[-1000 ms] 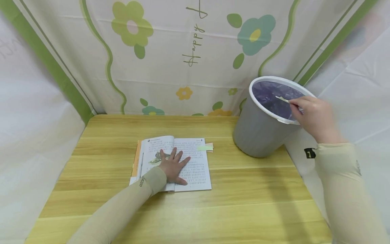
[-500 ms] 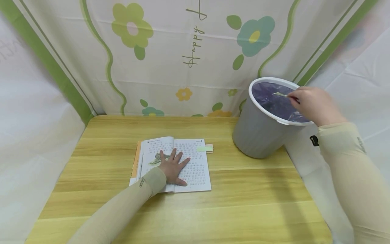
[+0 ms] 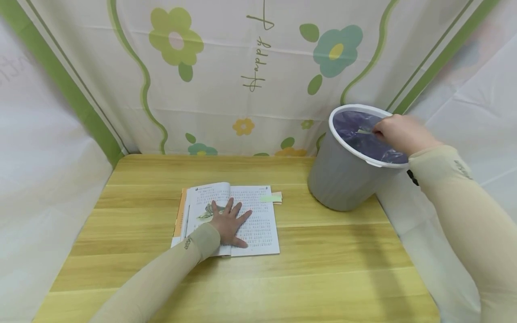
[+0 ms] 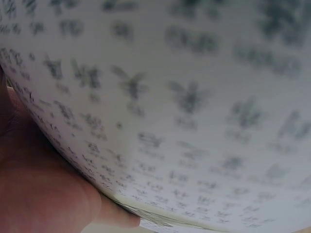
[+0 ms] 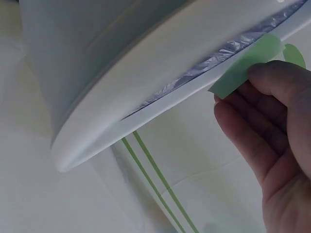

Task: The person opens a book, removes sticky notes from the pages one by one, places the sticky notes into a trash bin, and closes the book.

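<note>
An open book [image 3: 254, 229] with printed pages lies on the wooden table. My left hand [image 3: 229, 225] rests on it, fingers spread across both pages near the fold; the left wrist view shows the blurred printed page [image 4: 189, 97] beside that hand. Over the mouth of a grey trash can [image 3: 339, 175] is my right hand [image 3: 404, 133], pinching a small green sticky note [image 5: 248, 65] between thumb and fingers. The can has a white rim [image 5: 87, 150] and a purple plastic liner [image 3: 355, 123]. Green and pinkish sticky tabs [image 3: 272, 198] stick out from the book's right edge.
The can stands at the table's back right corner, leaning a little outward. A white curtain [image 3: 218, 98] with flowers and lettering hangs behind the table [image 3: 133, 179], with white fabric at both sides.
My right hand has shifted about over the trash can and is now a little further left and lower, its sticky note nearer the liner. My left hand stays on the book.
</note>
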`<move>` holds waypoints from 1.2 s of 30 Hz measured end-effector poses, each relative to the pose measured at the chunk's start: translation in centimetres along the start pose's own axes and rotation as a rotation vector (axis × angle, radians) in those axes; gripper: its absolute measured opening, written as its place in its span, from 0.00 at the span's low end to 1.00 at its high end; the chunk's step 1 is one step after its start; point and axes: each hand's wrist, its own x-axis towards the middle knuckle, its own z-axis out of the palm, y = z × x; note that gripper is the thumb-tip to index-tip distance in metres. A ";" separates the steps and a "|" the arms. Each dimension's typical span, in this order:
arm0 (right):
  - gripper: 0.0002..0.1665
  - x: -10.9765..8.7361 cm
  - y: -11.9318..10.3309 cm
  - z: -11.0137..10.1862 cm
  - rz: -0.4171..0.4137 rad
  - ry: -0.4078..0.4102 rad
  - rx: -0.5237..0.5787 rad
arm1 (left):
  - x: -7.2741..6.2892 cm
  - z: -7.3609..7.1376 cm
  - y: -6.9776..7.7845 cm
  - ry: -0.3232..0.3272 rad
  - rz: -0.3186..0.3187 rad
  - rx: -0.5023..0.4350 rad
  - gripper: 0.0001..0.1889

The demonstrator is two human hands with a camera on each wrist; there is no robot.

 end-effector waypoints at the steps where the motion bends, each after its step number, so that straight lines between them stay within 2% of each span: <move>1: 0.10 0.2 0.1 0.1 -0.002 -0.013 0.003 | 0.0 0.1 0.0 0.002 0.000 0.000 0.57; 9: 0.08 1.3 0.8 1.7 -0.031 -0.091 0.030 | 0.0 0.4 -0.2 -0.002 -0.008 0.000 0.57; 13: 0.07 1.6 0.9 2.7 -0.054 -0.091 0.019 | 0.0 0.7 -0.3 -0.003 -0.012 -0.002 0.57; 18: 0.08 1.7 1.1 3.8 -0.035 -0.089 0.009 | 0.5 1.5 -0.5 0.007 -0.012 0.000 0.58; 24: 0.08 1.9 0.7 2.9 -0.026 -0.087 0.002 | 0.4 1.6 -0.7 0.017 -0.011 -0.010 0.58; 27: 0.08 1.9 0.0 1.6 -0.009 -0.051 -0.007 | 0.3 1.4 -0.6 0.013 -0.018 -0.005 0.58; 29: 0.08 1.7 -0.5 0.6 0.002 0.001 -0.017 | 0.4 1.4 -0.5 0.005 -0.018 -0.006 0.58; 32: 0.08 1.1 -1.6 -0.8 0.029 0.104 -0.027 | 0.6 1.4 -0.4 0.003 -0.010 -0.015 0.58; 36: 0.12 0.3 -3.8 -1.9 0.054 0.280 -0.024 | 1.1 1.6 -0.6 0.010 -0.011 -0.008 0.59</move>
